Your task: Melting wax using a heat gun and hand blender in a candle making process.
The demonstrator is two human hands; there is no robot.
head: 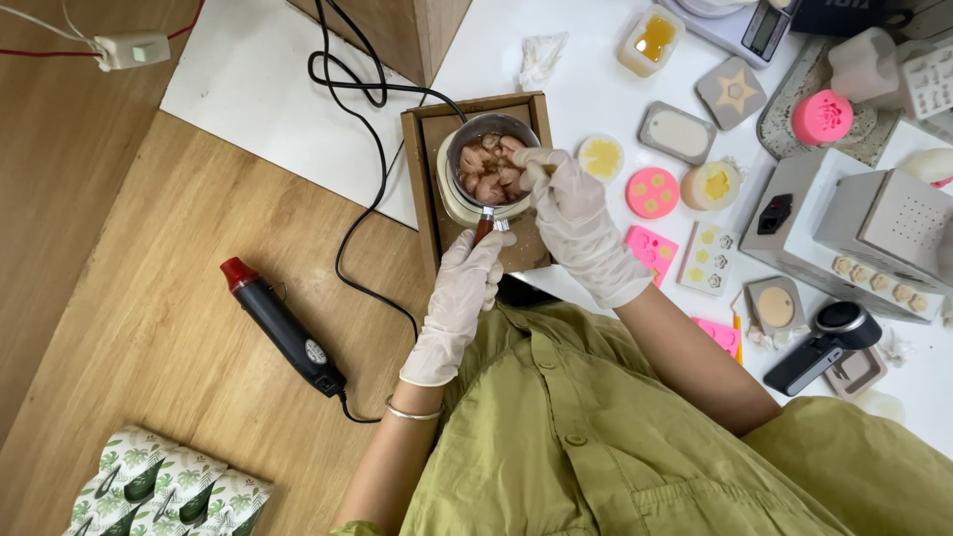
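A white bench is carrying a wooden tray, pink moulds and a scale; a heat gun is lying on the wooden floor.

Gloved hands hold metal pot of pink pieces.

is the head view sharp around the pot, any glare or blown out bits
Head view: even, soft light, with the metal pot and both gloved hands, left hand and right hand, sharp; the white tabletop is bright, near washed out; shadows are faint; edges bend slightly from the wide lens.
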